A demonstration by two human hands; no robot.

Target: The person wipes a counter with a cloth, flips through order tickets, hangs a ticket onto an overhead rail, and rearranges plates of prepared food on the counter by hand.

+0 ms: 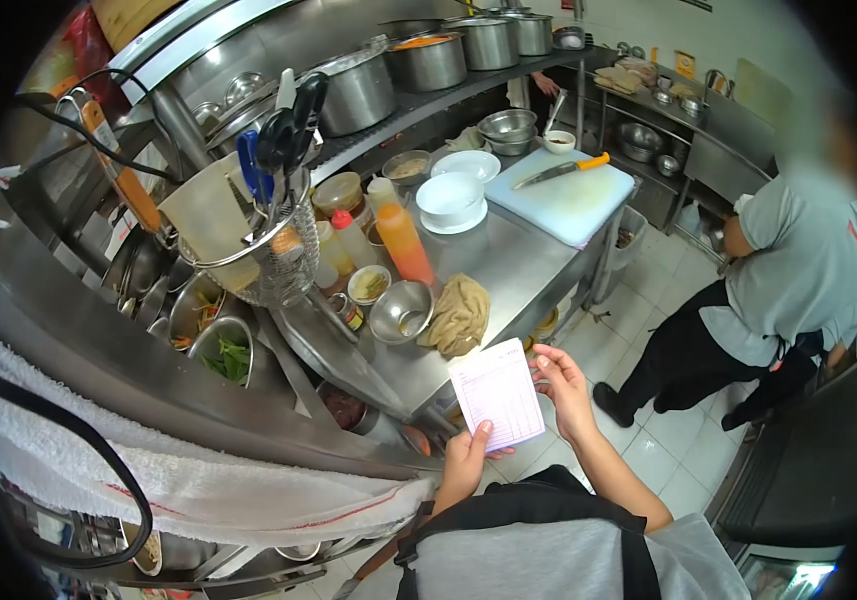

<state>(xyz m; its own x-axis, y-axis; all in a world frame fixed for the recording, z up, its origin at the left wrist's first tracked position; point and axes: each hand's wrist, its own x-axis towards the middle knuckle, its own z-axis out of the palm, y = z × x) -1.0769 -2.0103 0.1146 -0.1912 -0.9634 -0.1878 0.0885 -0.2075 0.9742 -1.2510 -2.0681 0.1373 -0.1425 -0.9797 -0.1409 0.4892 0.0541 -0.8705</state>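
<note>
My left hand (463, 464) grips the lower left of an order pad (497, 392), thumb on top and fingertips underneath. The pad's white top sheet has printed lines and columns; any writing is too small to read. Just off the pad's right edge, my right hand (563, 390) is raised with its fingers bent and apart, nothing visible in it. Beyond the pad, a crumpled tan cloth (459, 315) lies on the steel counter (509, 255) beside a metal bowl (402, 312).
Squeeze bottles (402, 240), white bowls (452, 197) and a cutting board (562, 195) bearing an orange-handled knife (561, 173) occupy the counter. A utensil basket (274, 265) hangs left. Large pots (354, 92) line the shelf. A person (799, 250) stands to the right; another person's hand (546, 85) shows behind.
</note>
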